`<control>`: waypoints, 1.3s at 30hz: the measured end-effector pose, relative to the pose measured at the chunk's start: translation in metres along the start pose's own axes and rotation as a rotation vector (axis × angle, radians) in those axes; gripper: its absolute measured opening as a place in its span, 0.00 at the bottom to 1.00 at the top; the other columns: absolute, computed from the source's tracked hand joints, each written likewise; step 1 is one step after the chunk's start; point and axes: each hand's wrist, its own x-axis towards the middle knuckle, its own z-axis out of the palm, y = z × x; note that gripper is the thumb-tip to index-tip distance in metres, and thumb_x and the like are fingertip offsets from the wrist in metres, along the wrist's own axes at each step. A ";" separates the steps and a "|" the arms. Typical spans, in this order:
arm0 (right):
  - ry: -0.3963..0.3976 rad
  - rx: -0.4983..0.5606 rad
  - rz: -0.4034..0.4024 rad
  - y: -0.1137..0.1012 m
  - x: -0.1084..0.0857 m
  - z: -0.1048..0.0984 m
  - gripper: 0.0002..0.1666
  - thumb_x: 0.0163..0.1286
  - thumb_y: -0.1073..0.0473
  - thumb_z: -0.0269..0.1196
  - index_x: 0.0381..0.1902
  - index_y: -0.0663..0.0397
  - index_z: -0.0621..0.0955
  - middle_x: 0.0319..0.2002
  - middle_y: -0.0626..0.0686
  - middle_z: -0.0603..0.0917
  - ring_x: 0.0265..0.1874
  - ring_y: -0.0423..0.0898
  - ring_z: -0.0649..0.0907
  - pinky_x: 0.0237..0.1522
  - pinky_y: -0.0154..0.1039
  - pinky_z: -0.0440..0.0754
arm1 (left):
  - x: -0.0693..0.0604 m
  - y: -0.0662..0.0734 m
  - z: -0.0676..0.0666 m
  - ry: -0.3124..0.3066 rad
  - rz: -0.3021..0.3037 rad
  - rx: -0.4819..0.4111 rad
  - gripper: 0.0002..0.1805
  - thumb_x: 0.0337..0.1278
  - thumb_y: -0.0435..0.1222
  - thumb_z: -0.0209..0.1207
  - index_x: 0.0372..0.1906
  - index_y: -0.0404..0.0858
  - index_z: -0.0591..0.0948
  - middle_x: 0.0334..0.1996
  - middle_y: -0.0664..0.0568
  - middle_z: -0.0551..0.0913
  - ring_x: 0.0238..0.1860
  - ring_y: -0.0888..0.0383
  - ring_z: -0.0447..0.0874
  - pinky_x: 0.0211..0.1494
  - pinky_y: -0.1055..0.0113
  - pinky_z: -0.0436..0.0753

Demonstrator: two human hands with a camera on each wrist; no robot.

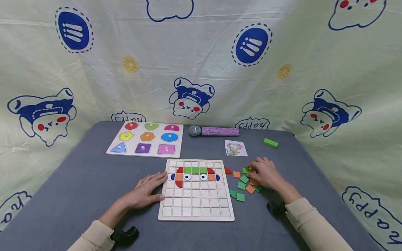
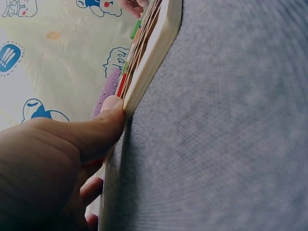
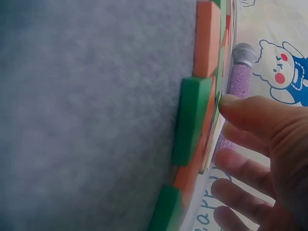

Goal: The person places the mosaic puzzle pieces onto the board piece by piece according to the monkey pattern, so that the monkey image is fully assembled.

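A wooden grid board (image 1: 196, 203) lies flat, bearing red, green, orange and blue pieces and two eye discs in its upper rows. My left hand (image 1: 145, 191) rests with extended fingers against the board's left edge; the left wrist view shows its thumb touching that edge. Over the loose pieces right of the board is my right hand (image 1: 267, 174), its fingertips at a green piece (image 1: 245, 170) and orange pieces. In the right wrist view the right hand (image 3: 269, 159) has slightly bent, spread fingers beside a green block (image 3: 192, 120); whether it holds anything is unclear.
Behind the board are a shape puzzle (image 1: 142, 139), a purple microphone (image 1: 220, 131) and a small pattern card (image 1: 236, 148). A green block (image 1: 270, 143) lies at the back right. A printed cloth (image 1: 150, 94) hangs behind the grey table (image 1: 84, 174).
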 end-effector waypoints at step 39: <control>0.057 0.040 -0.137 -0.051 -0.002 -0.004 0.14 0.57 0.48 0.69 0.39 0.46 0.85 0.34 0.46 0.80 0.37 0.44 0.70 0.41 0.44 0.65 | 0.001 0.002 0.000 -0.010 -0.013 0.000 0.39 0.59 0.47 0.58 0.72 0.39 0.59 0.74 0.45 0.56 0.73 0.39 0.49 0.67 0.34 0.48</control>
